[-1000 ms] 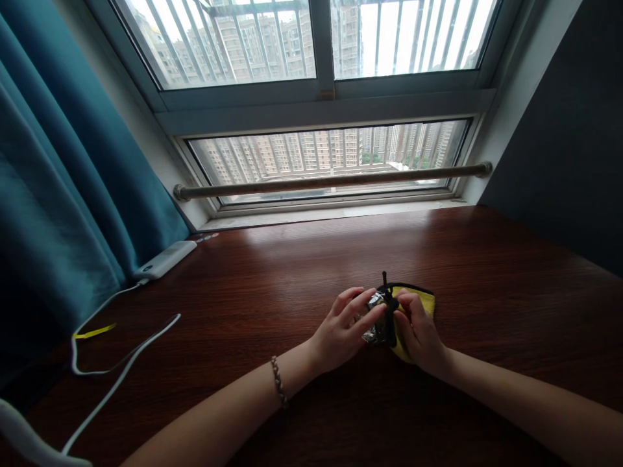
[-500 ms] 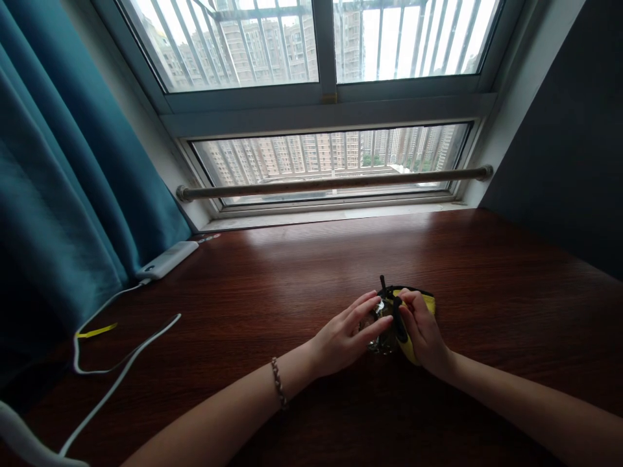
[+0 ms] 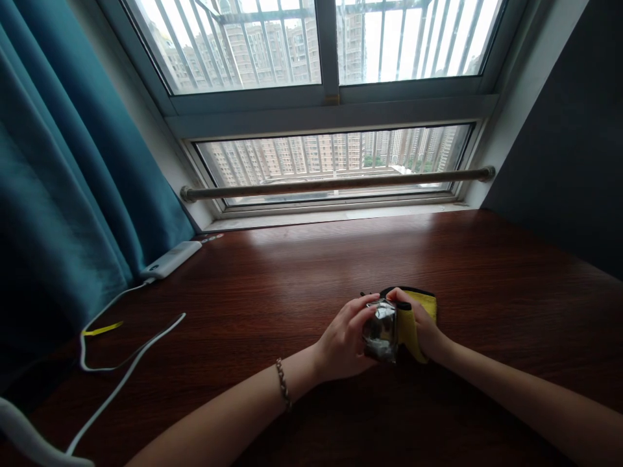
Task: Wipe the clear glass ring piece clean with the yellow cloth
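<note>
Above the brown tabletop, my left hand point(image 3: 345, 337) curls around the left side of a small shiny, silvery object point(image 3: 381, 334). The object's exact kind is unclear; its surface has bright and dark reflections. A thin dark piece shows just above my left fingertips. My right hand point(image 3: 422, 324) is closed on a yellow cloth point(image 3: 409, 334) with black edging, at the right side of the shiny object. Part of the cloth spreads out behind that hand. My right fingertips are partly hidden behind the cloth and the object.
The brown wooden table point(image 3: 272, 272) reaches to a window point(image 3: 335, 162) with a metal rail point(image 3: 292, 189) across it. On the left lie a white power strip point(image 3: 171, 259), a white cable point(image 3: 129, 379) and a yellow strip point(image 3: 103, 329). A blue curtain point(image 3: 92, 162) hangs beside them.
The shiny object has turned and shows a broader reflective face. The dark stick that stood up from it has dropped down to the left. My left fingers have shifted to its left side.
</note>
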Demonstrator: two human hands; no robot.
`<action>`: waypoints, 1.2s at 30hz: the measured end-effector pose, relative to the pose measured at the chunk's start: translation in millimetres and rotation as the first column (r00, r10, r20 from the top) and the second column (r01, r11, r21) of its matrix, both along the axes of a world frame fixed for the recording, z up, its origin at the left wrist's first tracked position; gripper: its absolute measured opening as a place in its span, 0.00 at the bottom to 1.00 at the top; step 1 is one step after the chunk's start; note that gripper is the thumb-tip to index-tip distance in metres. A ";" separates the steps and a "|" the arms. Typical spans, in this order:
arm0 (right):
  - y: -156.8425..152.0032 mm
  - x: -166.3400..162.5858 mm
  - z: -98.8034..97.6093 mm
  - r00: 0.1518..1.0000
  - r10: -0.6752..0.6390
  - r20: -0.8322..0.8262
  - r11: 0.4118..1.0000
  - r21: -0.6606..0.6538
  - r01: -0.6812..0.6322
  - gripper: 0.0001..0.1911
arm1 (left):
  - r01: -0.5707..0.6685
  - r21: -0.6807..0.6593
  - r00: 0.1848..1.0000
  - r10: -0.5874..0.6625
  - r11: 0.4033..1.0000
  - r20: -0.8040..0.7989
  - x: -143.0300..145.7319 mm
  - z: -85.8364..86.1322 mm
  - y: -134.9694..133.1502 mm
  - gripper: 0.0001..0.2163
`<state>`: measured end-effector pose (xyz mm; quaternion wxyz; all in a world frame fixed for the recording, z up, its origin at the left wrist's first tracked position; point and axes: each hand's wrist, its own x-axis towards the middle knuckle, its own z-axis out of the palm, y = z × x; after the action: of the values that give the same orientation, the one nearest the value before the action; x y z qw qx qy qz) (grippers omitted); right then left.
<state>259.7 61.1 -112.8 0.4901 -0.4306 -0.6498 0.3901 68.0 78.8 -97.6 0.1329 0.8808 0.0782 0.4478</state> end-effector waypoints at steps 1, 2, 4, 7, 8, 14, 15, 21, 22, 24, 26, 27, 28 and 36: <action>0.0 0.2 -0.7 1.000 0.005 -0.010 1.000 -0.016 -0.005 0.11 | 0.012 -0.111 0.998 -0.006 0.994 0.055 1.9 -1.9 0.9 0.41; -0.2 0.3 -1.3 1.000 0.001 -0.017 1.000 -0.028 -0.001 0.11 | 0.025 -0.211 0.995 -0.003 0.977 0.104 3.9 -3.3 1.4 0.42; -1.0 0.2 -1.8 1.000 -0.019 -0.017 0.999 -0.032 0.018 0.10 | 0.040 -0.370 0.986 0.022 0.928 0.164 7.4 -4.3 1.2 0.42; -2.2 -0.1 -2.0 0.998 -0.056 0.026 0.998 0.014 0.056 0.09 | 0.054 -0.544 0.978 0.066 0.837 0.199 9.6 -4.0 1.0 0.43; -2.5 -0.3 -2.4 0.996 -0.074 0.050 0.997 0.040 0.072 0.09 | 0.051 -0.587 0.979 0.076 0.808 0.189 9.2 -4.1 1.6 0.44; -8.0 -4.3 -2.2 0.983 -0.139 0.116 0.976 0.185 0.116 0.05 | -0.023 -0.734 0.983 0.147 0.678 0.105 3.6 -7.8 11.1 0.42; -9.6 -5.1 -0.4 0.980 -0.144 0.135 0.966 0.236 0.109 0.05 | -0.013 -0.757 0.981 0.153 0.653 0.115 3.4 -8.1 12.4 0.42; -18.5 -8.4 10.2 0.968 -0.117 0.221 0.905 0.426 0.012 0.04 | 0.185 -0.895 0.964 0.102 0.405 0.245 7.7 -4.3 15.9 0.42; -19.4 -8.8 10.4 0.969 -0.102 0.227 0.899 0.439 -0.009 0.06 | 0.191 -0.901 0.965 0.092 0.391 0.244 8.2 -3.7 16.1 0.43; -20.2 -9.6 9.3 0.970 -0.101 0.220 0.885 0.465 -0.013 0.07 | 0.174 -0.898 0.971 0.079 0.405 0.224 8.0 -3.1 16.5 0.41; -19.3 -9.9 7.4 0.971 -0.141 0.192 0.889 0.456 0.039 0.06 | 0.154 -0.887 0.975 0.076 0.436 0.207 6.6 -2.6 16.7 0.39; -18.2 -9.7 6.5 0.972 -0.161 0.169 0.900 0.430 0.074 0.05 | 0.150 -0.884 0.976 0.075 0.443 0.204 5.7 -2.0 16.7 0.39; -16.8 -9.4 5.7 0.976 -0.170 0.139 0.915 0.390 0.104 0.04 | 0.150 -0.885 0.977 0.071 0.441 0.201 4.8 -1.1 16.8 0.38; -8.0 -6.9 3.3 0.993 -0.091 -0.074 0.995 0.038 0.094 0.11 | 0.216 -0.929 0.974 0.001 0.299 0.227 -3.0 2.5 19.5 0.28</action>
<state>252.9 53.2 -109.5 0.5399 -0.4356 -0.6188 0.3686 65.0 98.3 -95.1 0.6616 0.5909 0.2546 0.3850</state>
